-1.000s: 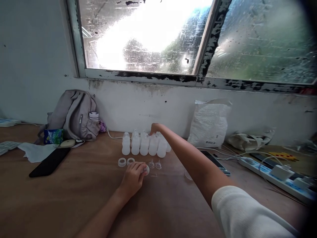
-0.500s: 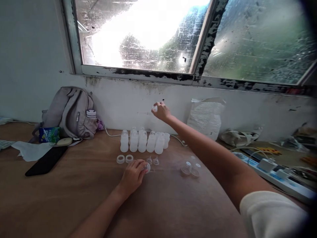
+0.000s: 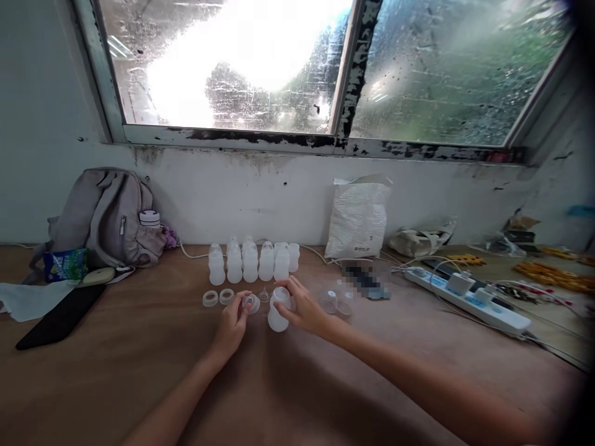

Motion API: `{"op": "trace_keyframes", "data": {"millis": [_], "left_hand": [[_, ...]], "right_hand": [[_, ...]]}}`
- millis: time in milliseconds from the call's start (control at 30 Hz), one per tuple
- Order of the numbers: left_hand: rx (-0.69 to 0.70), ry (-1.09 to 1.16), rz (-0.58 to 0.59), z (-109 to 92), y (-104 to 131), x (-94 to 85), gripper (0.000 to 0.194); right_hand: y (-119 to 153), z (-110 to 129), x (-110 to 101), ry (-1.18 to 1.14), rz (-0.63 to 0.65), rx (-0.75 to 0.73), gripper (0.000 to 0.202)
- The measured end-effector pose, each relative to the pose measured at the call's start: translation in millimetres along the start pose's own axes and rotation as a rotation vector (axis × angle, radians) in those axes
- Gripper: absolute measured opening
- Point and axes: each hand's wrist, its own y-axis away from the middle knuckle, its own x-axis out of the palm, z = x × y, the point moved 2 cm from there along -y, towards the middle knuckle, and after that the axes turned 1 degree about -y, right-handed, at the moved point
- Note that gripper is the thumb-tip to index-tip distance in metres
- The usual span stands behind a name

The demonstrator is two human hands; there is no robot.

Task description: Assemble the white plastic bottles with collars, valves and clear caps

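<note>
My left hand (image 3: pixel 235 319) pinches a white collar ring with a clear teat (image 3: pixel 251 303) in it, just above the table. Beside it, my right hand (image 3: pixel 302 306) is wrapped round a frosted baby bottle (image 3: pixel 277 319), upright with its open mouth at the top. A loose clear teat (image 3: pixel 264 294) sits between the two hands. Two white collar rings (image 3: pixel 211 298) lie to the left. Behind, a row of several frosted bottles (image 3: pixel 250 263) stands near the wall, some with clear domed caps. Clear caps and small white discs (image 3: pixel 331 300) lie right of my right hand.
A grey backpack (image 3: pixel 109 217) leans at the left, with a black flat case (image 3: pixel 60 317) before it. A white plastic bag (image 3: pixel 357 217) stands against the wall. At the right, a white power strip (image 3: pixel 469 303) with plugs and cables runs along the table.
My right hand has come down from high near the wall, where it held something whitish, and now grips a bottle beside my left hand. My left hand has lifted the ring and teat slightly.
</note>
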Motion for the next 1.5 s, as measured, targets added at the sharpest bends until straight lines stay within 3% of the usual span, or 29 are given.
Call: {"op": "trace_keyframes", "data": {"millis": [133,267,333,433,567,667,800,900,1100,1333,1500], "left_hand": [[-0.038,0.082,-0.009,-0.7,0.3,0.5,0.023],[-0.075,0.168,-0.083,-7.4,0.2,1.4,0.022],[-0.072,0.206,-0.163,-17.1,-3.3,-0.8,0.020],[0.029,0.193,-0.244,-39.7,-15.7,-5.3,0.015],[0.310,0.021,-0.130,-65.5,-36.2,1.3,0.016],[0.425,-0.085,-0.076,-63.3,-40.9,17.4,0.018],[0.343,-0.046,-0.048,-43.3,-34.4,39.6,0.019],[0.303,0.003,0.009,-36.6,-30.1,46.0,0.019],[0.225,0.030,0.117,-40.4,-31.3,41.2,0.024],[0.270,-0.029,0.173,-55.2,-36.9,36.3,0.026],[0.162,0.043,0.289,-58.8,-43.5,31.1,0.030]], "right_hand": [[20.1,-11.3,21.0,-0.183,-0.077,0.089,0.055],[30.2,-19.1,40.2,-0.313,0.003,0.198,0.081],[31.5,-21.3,43.6,-0.353,0.026,0.232,0.082],[29.9,-24.0,42.8,-0.395,0.063,0.244,0.068],[27.0,-28.3,38.9,-0.427,0.092,0.218,0.053],[26.6,-33.1,37.3,-0.404,0.061,0.228,0.057],[26.3,-37.5,37.5,-0.367,0.015,0.259,0.062],[24.9,-37.0,37.7,-0.376,0.018,0.265,0.058],[24.6,-35.6,36.9,-0.402,0.055,0.304,0.057],[26.0,-37.6,37.9,-0.434,0.066,0.294,0.061],[25.8,-37.4,38.0,-0.468,0.077,0.299,0.061]]}}
